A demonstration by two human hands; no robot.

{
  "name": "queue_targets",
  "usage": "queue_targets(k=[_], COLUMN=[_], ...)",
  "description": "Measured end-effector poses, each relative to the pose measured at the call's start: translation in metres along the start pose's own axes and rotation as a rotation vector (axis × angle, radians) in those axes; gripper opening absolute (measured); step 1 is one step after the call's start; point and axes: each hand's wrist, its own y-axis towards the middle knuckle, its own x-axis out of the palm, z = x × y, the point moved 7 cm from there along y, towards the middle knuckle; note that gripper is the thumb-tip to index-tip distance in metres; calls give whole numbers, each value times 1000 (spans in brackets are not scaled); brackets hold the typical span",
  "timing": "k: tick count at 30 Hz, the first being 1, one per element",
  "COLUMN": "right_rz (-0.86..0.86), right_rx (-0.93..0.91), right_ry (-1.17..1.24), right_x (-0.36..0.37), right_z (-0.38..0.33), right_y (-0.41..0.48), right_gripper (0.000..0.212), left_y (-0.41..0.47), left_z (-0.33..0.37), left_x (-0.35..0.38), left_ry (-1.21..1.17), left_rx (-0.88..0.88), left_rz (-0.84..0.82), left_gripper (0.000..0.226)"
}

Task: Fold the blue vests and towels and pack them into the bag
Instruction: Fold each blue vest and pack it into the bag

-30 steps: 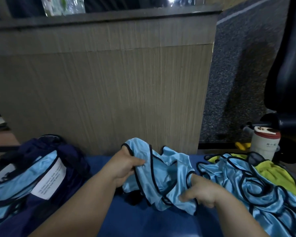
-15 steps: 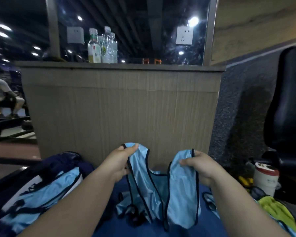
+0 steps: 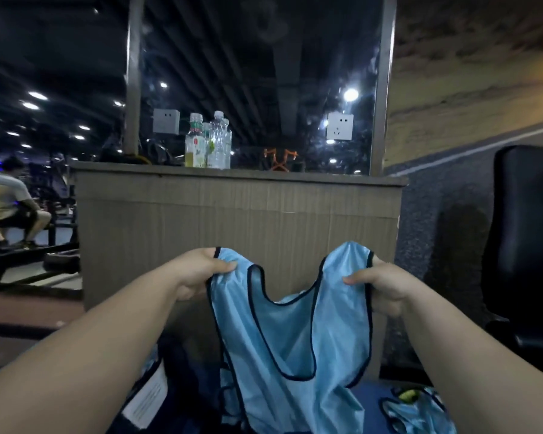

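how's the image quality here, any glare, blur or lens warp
Head view: dim overall; ceiling lights blow out as white spots, and a glare spot sits on the dark panel; wide-angle warp stretches the forearms near the bottom edge; the blue vest and bottles look soft.

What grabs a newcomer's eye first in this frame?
The shiny light-blue vest with dark piping, held up dead centre: the left hand and the right hand each pinch one shoulder strap. Behind it stands a brown wood-grain counter with clear plastic bottles on top, and a black padded chair fills the right edge.
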Motion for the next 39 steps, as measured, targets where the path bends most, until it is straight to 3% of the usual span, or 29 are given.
queue_targets(k=[2,7,13,16,20,23,26,32,36,39], right_rz=[28,128,238,280,400,475,498,470,399,377], right_rx=[-4,-33,80,142,112,-5,-85,-232,-372,-487], right_ry=[-81,-200,-496,-723,-807,-677,-301,116,249,313], right_x=[3,1,-13,-16,-25,-31,-35,-17,-4,-2], right_z=[-10,-46,-76,-87,-110,-130,-138,-150,-167,-183], right_y=[1,-5,-8,-10,-11,-10,-11,-17,-21,-30], right_gripper=[48,19,25,21,34,46,52,46,39,45], left_y=[-2,-5,-12,-10,-10,-10,-7,-21,-28,-35], left_z=[14,38,47,45,44,50,63,114,138,160], left_x=[-8,-35,-60,-74,-95,-108,-122,-123,-115,-116], left_ry=[20,-102,60,184,292,297,281,63,-136,-108], left_rx=[33,65,4,-45,-128,-144,-105,147,250,357], left_rz=[68,192,99,134,228,295,376,516,520,533], left_gripper=[18,17,33,36,29,23,23,14,48,54])
